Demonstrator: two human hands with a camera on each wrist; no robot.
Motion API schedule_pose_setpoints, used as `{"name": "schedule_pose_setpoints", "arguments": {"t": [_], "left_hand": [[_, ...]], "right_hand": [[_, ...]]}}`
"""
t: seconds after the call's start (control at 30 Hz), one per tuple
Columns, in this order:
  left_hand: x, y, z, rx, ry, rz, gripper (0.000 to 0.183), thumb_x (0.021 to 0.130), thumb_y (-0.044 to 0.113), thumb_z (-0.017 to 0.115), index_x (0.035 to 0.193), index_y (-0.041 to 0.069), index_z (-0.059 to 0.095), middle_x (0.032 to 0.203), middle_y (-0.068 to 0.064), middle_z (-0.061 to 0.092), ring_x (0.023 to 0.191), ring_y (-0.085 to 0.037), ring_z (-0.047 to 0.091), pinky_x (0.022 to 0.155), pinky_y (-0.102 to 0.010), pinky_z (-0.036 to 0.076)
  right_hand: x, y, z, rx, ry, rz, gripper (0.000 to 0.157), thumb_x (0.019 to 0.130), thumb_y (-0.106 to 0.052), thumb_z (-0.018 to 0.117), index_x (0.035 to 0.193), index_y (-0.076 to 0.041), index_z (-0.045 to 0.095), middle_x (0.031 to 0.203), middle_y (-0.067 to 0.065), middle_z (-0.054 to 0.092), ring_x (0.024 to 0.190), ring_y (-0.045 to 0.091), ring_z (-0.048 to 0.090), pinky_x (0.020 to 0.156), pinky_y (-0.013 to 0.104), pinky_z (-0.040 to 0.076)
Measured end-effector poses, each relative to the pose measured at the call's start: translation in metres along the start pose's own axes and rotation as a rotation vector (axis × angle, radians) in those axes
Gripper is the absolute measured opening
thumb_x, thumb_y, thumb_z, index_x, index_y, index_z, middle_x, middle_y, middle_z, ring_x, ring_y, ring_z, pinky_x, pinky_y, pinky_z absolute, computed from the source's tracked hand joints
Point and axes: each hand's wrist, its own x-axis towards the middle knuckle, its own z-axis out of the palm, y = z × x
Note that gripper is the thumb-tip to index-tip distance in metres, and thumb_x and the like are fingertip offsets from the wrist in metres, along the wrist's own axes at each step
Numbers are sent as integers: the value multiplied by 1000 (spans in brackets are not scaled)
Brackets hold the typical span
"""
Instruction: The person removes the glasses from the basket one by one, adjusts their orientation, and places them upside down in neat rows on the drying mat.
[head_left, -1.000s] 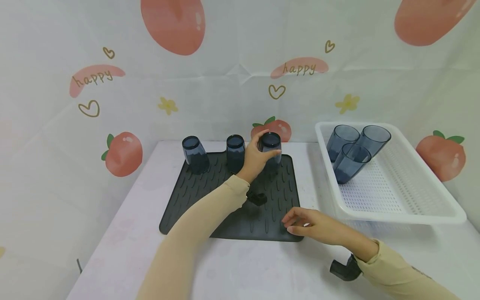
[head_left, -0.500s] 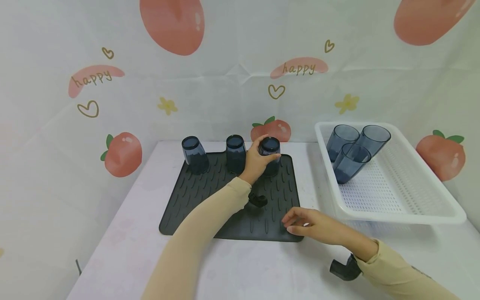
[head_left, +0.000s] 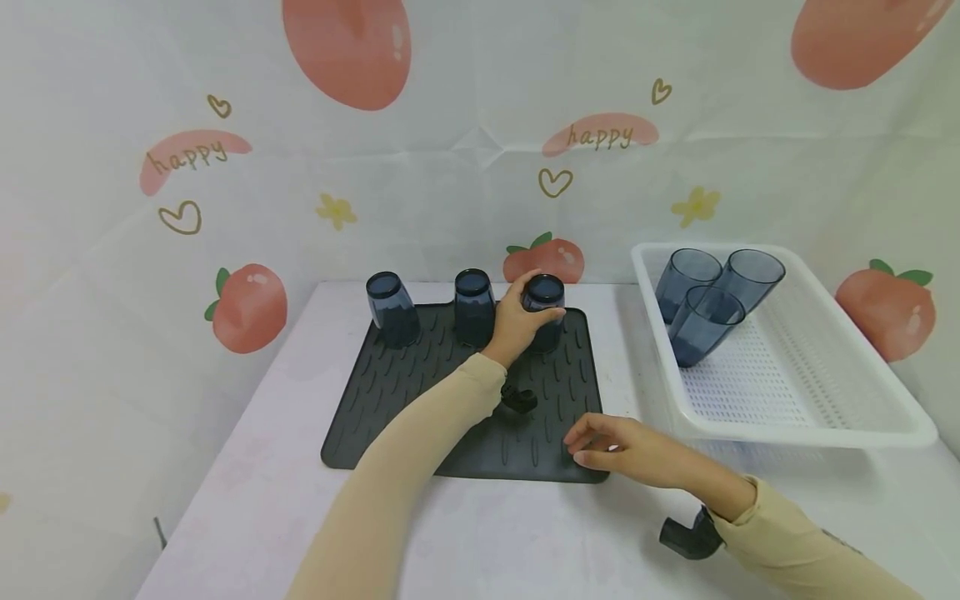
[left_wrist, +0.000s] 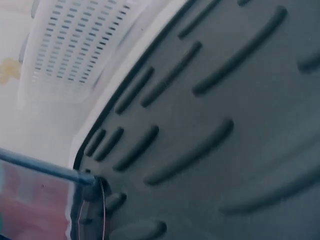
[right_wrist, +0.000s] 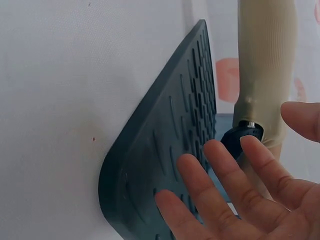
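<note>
In the head view three blue drinking glasses stand upside down in a row along the back of a dark ribbed drying mat (head_left: 390,417). My left hand (head_left: 513,323) grips the rightmost glass (head_left: 545,292), thumb on the near side and fingers behind it. The middle glass (head_left: 474,307) is just left of that hand, and the left glass (head_left: 393,310) stands farther off. Part of the gripped glass (left_wrist: 40,200) shows in the left wrist view. My right hand (head_left: 633,450) hovers by the mat's near right corner, holding nothing, its fingers (right_wrist: 200,187) loosely spread.
A white perforated basket (head_left: 810,437) stands on the right of the white table (head_left: 247,508). Three blue glasses (head_left: 701,325) lean together, mouths up, in its back left corner. A printed cloth (head_left: 450,183) hangs behind the table.
The left hand has lowered the rightmost glass slightly onto the mat; over the last half second it has hardly moved. The right hand stays in place.
</note>
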Motion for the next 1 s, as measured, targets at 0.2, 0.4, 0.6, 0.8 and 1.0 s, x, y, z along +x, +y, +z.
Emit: {"name": "schedule_pose_setpoints", "arguments": {"t": [0.2, 0.4, 0.6, 0.8, 1.0], "left_hand": [[-1, 1, -4, 77, -55, -19, 78, 80, 18, 81, 146, 13, 40, 140, -11, 51, 123, -26, 54, 100, -37, 48], [0, 1, -6, 82, -75, -22, 79, 81, 18, 80, 147, 11, 38, 142, -10, 49, 125, -26, 53, 103, -37, 46], [0, -2, -5, 90, -66, -8, 76, 80, 18, 81, 145, 16, 41, 140, -8, 52, 123, -24, 54, 101, -35, 47], [-1, -2, -5, 78, -68, 3, 76, 80, 16, 80, 145, 13, 41, 139, -9, 52, 122, -24, 55, 100, -37, 47], [-2, 0, -6, 84, -68, 1, 76, 80, 18, 81, 145, 15, 41, 139, -9, 52, 123, -25, 54, 101, -38, 47]], "right_hand": [[3, 1, 2, 9, -21, 25, 29, 97, -25, 60, 117, -4, 59, 114, 9, 66, 100, 21, 62, 78, 27, 52], [5, 2, 4, 21, -37, 13, 30, 97, -25, 59, 118, -4, 58, 115, 10, 65, 103, 24, 62, 83, 33, 54], [7, 4, 4, 30, -45, 4, 30, 98, -25, 59, 119, -4, 58, 115, 10, 65, 104, 24, 63, 84, 32, 54], [7, 5, 5, 38, -47, 9, 31, 97, -25, 59, 120, -4, 58, 115, 9, 65, 104, 23, 63, 81, 26, 53], [7, 5, 5, 33, -46, 2, 30, 98, -25, 59, 119, -4, 58, 114, 9, 65, 103, 25, 63, 79, 25, 53]]}}
